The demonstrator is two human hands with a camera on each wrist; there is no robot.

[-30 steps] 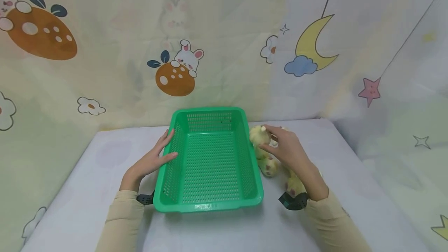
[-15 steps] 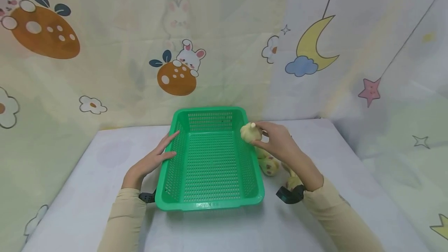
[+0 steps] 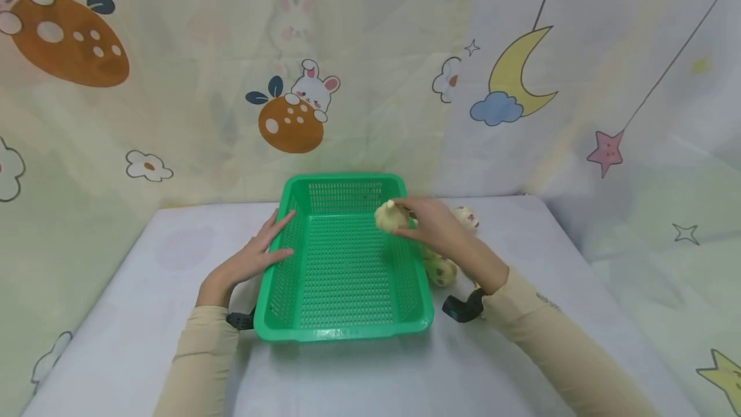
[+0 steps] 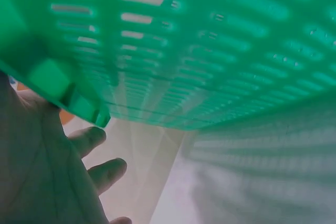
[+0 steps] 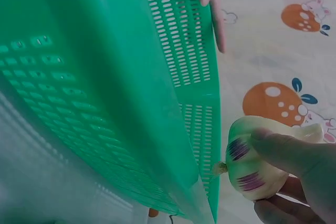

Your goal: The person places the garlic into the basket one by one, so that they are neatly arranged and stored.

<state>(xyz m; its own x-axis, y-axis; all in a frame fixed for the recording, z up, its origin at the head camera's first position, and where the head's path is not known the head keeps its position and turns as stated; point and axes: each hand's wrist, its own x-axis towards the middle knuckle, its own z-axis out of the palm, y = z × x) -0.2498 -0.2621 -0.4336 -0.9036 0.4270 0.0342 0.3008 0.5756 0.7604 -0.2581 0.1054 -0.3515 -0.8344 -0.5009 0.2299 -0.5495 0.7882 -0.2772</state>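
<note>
In the head view, the right hand [image 3: 437, 227] pinches a garlic bulb [image 3: 390, 218] between thumb and fingers, up over the right side of the green basket [image 3: 343, 333]; the left hand [image 3: 255, 259] is spread, nearly straight fingers and thumb laid at the left rim without curling round it. More bulbs [image 3: 441, 271] lie on the counter [image 3: 336, 378] just beside the basket's right wall, partly hidden by the right arm. The left wrist view leaves the bulb out but shows what the head camera cannot: the slotted wall's outer side, close up, with relaxed fingertips [image 4: 107, 174] reaching past the rim. That wall looks thin and light, likely to flex or slide if pushed. The right wrist view alone reveals the purple streaks [image 5: 249, 182] and root tuft [image 5: 220, 169], which points toward the basket, and how the thumb presses one face while fingers support the other. The bulb looks light, firm and smooth; a grip across its round belly should suit, whereas the narrow neck [image 5: 310, 132] might turn in the fingers.
</note>
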